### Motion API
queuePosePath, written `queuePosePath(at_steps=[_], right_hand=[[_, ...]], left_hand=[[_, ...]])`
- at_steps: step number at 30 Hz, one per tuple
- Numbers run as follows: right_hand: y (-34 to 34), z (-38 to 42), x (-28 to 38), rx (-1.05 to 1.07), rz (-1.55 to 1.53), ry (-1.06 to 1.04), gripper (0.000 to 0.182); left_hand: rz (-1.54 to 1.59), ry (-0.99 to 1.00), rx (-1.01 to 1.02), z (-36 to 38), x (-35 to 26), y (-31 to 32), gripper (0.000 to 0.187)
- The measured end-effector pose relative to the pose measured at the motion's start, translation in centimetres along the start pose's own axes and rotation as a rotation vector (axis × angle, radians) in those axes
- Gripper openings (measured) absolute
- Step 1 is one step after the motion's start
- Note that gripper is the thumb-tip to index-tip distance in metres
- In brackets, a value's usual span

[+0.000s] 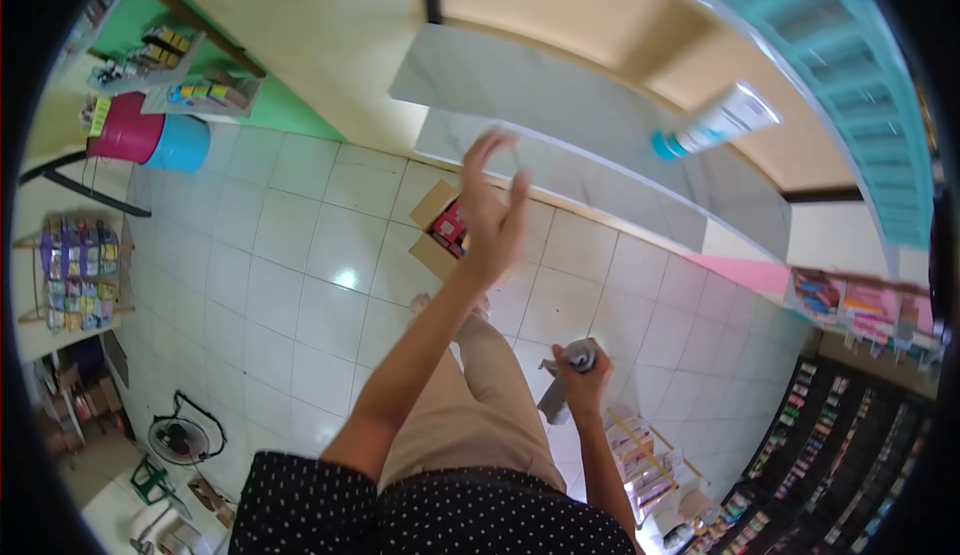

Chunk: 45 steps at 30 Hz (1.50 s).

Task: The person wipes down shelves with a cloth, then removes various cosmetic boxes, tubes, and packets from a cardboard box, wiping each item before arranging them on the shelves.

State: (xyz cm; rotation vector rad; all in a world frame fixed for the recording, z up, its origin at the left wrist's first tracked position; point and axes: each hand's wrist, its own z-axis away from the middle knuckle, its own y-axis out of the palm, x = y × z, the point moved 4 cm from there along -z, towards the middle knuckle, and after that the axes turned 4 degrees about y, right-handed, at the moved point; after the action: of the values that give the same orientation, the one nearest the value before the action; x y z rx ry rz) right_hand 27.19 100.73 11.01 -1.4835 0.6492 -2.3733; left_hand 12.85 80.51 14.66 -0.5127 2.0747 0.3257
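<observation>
Right hand (588, 383): closed round a grey bottle (554, 404), apparently a spray type, held low.
Bottle handling: judged light, stiff, possibly slippery; best gripped at the neck.
Left hand (494, 213): empty, fingers parted, before the marbled shelf (520, 80); contact unclear.
White tube (728, 118): on the shelf, well apart from both hands.
Open carton (433, 203): on the floor.

The person wears a black top (470, 517) dotted with white, short sleeves (300, 503) and plain beige trousers (455, 445).
</observation>
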Motion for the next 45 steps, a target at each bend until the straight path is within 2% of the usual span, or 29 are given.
queuePosePath(at_steps=[1,2,3,4,5,6,7,9,11,12,14,19,21,23,24,27,29,31,32,33,35,36,38,39,40,41,42,44,45], right_hand=[[1.9,-1.1,-0.9,0.075,0.117,0.033,0.014],[3.7,-2.4,-2.7,0.089,0.137,0.015,0.014],[6.6,-3.9,-5.3,0.218,0.196,-0.062,0.016],[9.8,-5.6,-7.5,0.348,0.253,-0.138,0.019],[12.2,-7.3,-9.5,0.368,0.276,-0.147,0.019],[15.0,-9.0,-11.4,0.429,0.462,-0.187,0.022],[18.1,-10.9,-13.6,0.484,0.639,-0.23,0.025],[24.0,-15.5,-18.0,0.541,0.786,-0.299,0.03],[29.4,-20.1,-22.3,0.56,0.955,-0.356,0.039],[31.8,-22.1,-24.0,0.545,0.985,-0.351,0.045],[35.8,-24.5,-25.3,0.456,0.897,-0.488,0.045],[40.8,-28.3,-28.4,0.408,1.139,-0.334,0.048],[39.2,-28.3,-28.8,0.4,1.144,-0.279,0.048],[37.2,-27.6,-25.6,0.316,0.863,-0.477,0.048],[35.8,-26.8,-23.5,0.304,0.857,-0.479,0.048],[29.8,-22.9,-16.3,0.408,0.541,-0.363,0.049],[25.6,-19.8,-11.1,0.555,0.493,-0.298,0.049],[21.8,-16.2,-6.3,0.811,0.246,-0.074,0.05],[19.9,-13.8,-3.1,0.918,0.291,-0.108,0.051],[18.1,-11.1,0.6,1.029,0.199,-0.097,0.053],[14.5,-6.5,6.7,1.162,0.155,-0.135,0.053],[12.9,-4.2,9.3,1.203,0.134,-0.149,0.053],[10.1,-1.0,12.2,1.194,0.105,-0.164,0.052],[9.0,0.3,13.6,1.188,0.083,-0.172,0.051],[7.9,1.4,14.8,1.137,0.064,-0.232,0.051],[6.4,2.4,15.8,0.961,-0.039,-0.295,0.049],[5.0,3.4,16.5,0.781,-0.147,-0.356,0.047],[3.3,5.8,16.7,0.415,-0.301,-0.401,0.05],[3.1,7.4,16.6,0.287,-0.293,-0.537,0.055]], left_hand=[[-0.166,-0.058,0.03,2.7,1.8,-3.0,0.043],[-0.101,-0.274,-0.027,5.6,3.2,-5.4,0.041],[-0.165,-0.339,-0.039,8.6,4.8,-7.9,0.041],[-0.379,-0.395,-0.005,13.3,7.7,-10.7,0.039],[-0.463,-0.583,0.051,17.4,9.4,-12.9,0.042],[-0.572,-0.729,0.109,20.4,9.8,-14.5,0.04],[-0.715,-0.804,0.233,25.5,11.7,-16.3,0.041],[-0.818,-0.966,0.395,31.5,12.8,-18.4,0.042],[-0.883,-0.968,0.568,33.2,12.8,-19.3,0.042],[-0.869,-0.988,0.569,33.3,13.3,-19.2,0.042],[-0.898,-0.98,0.496,33.1,13.9,-18.6,0.037],[-0.881,-1.031,0.499,34.1,14.2,-19.2,0.029],[-0.869,-1.038,0.48,34.0,13.3,-19.7,0.027],[-0.87,-1.028,0.485,34.2,12.7,-20.0,0.029],[-0.872,-1.014,0.487,34.3,12.3,-20.3,0.029],[-0.779,-1.019,0.428,35.5,11.0,-21.8,0.034],[-0.524,-1.19,0.239,36.1,10.5,-23.5,0.039],[-0.453,-1.061,0.212,32.6,9.1,-24.1,0.039],[-0.382,-0.967,0.175,30.4,8.2,-23.8,0.039],[-0.362,-0.923,0.159,27.7,7.7,-23.3,0.039],[0.195,-0.984,0.079,22.4,6.2,-21.3,0.036],[0.203,-0.954,0.091,19.6,4.6,-20.7,0.036],[0.681,-0.928,0.603,15.2,-0.4,-17.2,0.036],[0.665,-0.881,0.648,13.1,-3.2,-16.4,0.036],[0.754,-1.038,0.707,11.5,-6.0,-15.1,0.038],[0.834,-1.201,0.778,10.5,-8.0,-14.0,0.039],[0.815,-1.145,0.856,9.7,-9.0,-13.3,0.039],[0.767,-1.006,0.589,9.1,-9.9,-13.3,0.041],[0.629,-0.805,0.564,8.8,-9.6,-12.7,0.042]])
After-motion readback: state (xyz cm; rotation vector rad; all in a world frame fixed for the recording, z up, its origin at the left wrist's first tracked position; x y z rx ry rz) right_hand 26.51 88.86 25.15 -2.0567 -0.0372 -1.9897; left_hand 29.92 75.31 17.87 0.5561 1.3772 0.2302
